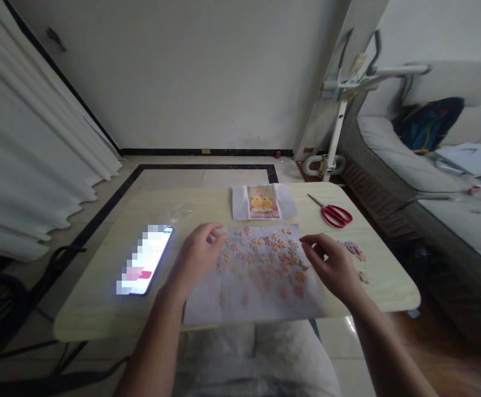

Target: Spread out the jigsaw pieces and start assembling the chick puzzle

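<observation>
A pale sheet [207, 306] lies on the table with many small orange, pink and yellowish jigsaw puzzle pieces [284, 258] spread over it. My left hand [201, 248] is over the sheet's left edge, its fingers curled and its thumb near the fingertips. At the right edge, my right hand [331, 264] has its thumb and forefinger drawn together, close to the outer pieces. I cannot make out what, if anything, lies between the fingertips of either hand. Beyond the sheet rests a paper with a yellow cartoon picture [262, 203]. The sheet's near part looks blurred.
Red-handled scissors [335, 215] lie at the table's [95, 309] far right. More puzzle pieces [355, 251] sit beyond my right hand. A lit phone [147, 264] is on the left, with clear plastic [178, 212] behind it. A sofa [397, 149] stands to the right.
</observation>
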Available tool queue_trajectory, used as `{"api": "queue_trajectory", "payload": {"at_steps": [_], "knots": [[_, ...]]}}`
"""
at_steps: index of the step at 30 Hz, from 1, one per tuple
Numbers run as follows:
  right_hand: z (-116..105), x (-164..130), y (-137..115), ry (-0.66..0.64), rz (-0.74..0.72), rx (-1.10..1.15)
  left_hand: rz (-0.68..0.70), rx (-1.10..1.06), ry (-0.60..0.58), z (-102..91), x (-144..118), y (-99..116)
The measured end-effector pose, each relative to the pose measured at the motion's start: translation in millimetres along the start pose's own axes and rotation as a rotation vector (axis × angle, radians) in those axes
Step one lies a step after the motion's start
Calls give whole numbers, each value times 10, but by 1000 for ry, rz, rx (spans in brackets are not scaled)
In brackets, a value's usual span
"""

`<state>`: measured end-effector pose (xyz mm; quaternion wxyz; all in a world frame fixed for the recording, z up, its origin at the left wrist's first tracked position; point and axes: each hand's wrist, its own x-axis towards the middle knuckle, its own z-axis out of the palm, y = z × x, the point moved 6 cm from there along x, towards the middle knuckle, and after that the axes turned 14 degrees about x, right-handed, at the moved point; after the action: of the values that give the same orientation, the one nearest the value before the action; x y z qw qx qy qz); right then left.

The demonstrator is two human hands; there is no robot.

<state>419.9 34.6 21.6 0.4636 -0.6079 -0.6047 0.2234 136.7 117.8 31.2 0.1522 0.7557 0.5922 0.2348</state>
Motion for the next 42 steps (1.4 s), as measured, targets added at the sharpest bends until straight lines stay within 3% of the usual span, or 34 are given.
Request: {"api": "queue_trajectory", "payload": {"at_steps": [4,8,10,14,17,24,37,42], "knots": [[267,378,-199,-80,-50,43,8,89,-154,10,361,14],[532,711,-247,-195,-84,42,178,130,-256,189,516,47],[640,834,-226,-249,-104,37,236,129,-266,293,535,4],[787,948,-128,-304,-134,14,213,173,-211,395,542,-167],[871,928,-10,-337,-123,8,204,191,-236,417,506,-245],[883,851,157,-367,-123,1,218,222,-319,390,441,-301],[809,866,185,-334,-133,-32,295,273,-471,606,312,-174],[818,855,184,-349,-119,-29,319,256,-451,600,302,-129]]}}
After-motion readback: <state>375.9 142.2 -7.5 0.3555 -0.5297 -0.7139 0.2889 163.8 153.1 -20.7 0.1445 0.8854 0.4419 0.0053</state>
